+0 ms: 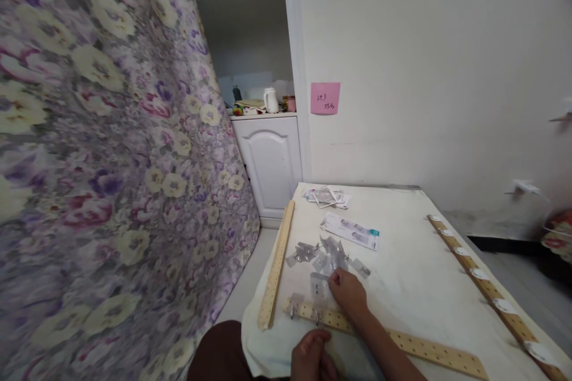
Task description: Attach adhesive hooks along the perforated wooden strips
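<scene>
My right hand [348, 292] reaches over the perforated wooden strip [438, 354], fingers pinched at the edge of a clear adhesive hook [318, 287]. A pile of similar clear hooks [330, 255] with metal parts lies just beyond it. Two more clear hooks stand on the strip's left part, one of them the end hook [293, 308]. Close to the table's front edge, my left hand [310, 354] is closed with its fingers curled together, just below the strip. Whatever it may hold is hidden.
A second perforated strip [277, 262] runs along the table's left side. On the right lies a wooden rail [487, 286] with white round pieces. A hook package [351, 230] and another packet [328, 196] lie farther back. A floral curtain [111, 161] hangs left.
</scene>
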`<state>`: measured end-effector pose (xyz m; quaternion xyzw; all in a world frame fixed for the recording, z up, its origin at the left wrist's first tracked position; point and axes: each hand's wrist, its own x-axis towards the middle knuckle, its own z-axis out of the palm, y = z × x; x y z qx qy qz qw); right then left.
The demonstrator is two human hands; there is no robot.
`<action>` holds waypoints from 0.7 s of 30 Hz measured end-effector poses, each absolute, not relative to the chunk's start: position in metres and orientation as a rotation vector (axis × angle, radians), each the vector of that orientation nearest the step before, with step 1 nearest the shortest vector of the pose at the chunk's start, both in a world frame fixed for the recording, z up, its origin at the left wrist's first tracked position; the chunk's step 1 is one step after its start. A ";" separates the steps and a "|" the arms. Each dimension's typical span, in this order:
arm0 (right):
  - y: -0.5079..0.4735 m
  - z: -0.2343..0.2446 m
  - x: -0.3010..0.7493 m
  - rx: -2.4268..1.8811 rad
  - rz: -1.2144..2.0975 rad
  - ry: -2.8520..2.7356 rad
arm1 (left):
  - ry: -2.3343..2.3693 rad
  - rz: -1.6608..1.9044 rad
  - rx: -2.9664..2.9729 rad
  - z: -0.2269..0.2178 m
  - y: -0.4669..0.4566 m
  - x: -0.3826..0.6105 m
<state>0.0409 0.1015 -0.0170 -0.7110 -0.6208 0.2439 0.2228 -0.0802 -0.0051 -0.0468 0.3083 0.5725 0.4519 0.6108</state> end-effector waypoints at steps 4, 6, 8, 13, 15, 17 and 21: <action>0.102 -0.017 0.040 -1.960 0.698 -1.693 | 1.302 1.012 0.726 -0.035 -0.008 -0.081; 0.102 -0.017 0.038 -1.965 0.699 -1.676 | 1.295 1.010 0.744 -0.035 -0.008 -0.081; 0.102 -0.016 0.038 -1.963 0.695 -1.660 | 1.294 1.013 0.757 -0.038 -0.008 -0.082; 0.097 -0.010 0.042 -1.898 0.689 -1.654 | 1.296 1.002 0.766 -0.046 -0.006 -0.083; 0.091 -0.007 0.048 -1.865 0.673 -1.662 | 1.295 1.001 0.775 -0.050 -0.006 -0.084; 0.081 -0.002 0.054 -1.807 0.624 -1.675 | 1.295 1.007 0.793 -0.055 -0.008 -0.084; 0.058 0.006 0.071 -1.660 0.563 -1.666 | 1.280 1.009 0.909 -0.062 -0.015 -0.080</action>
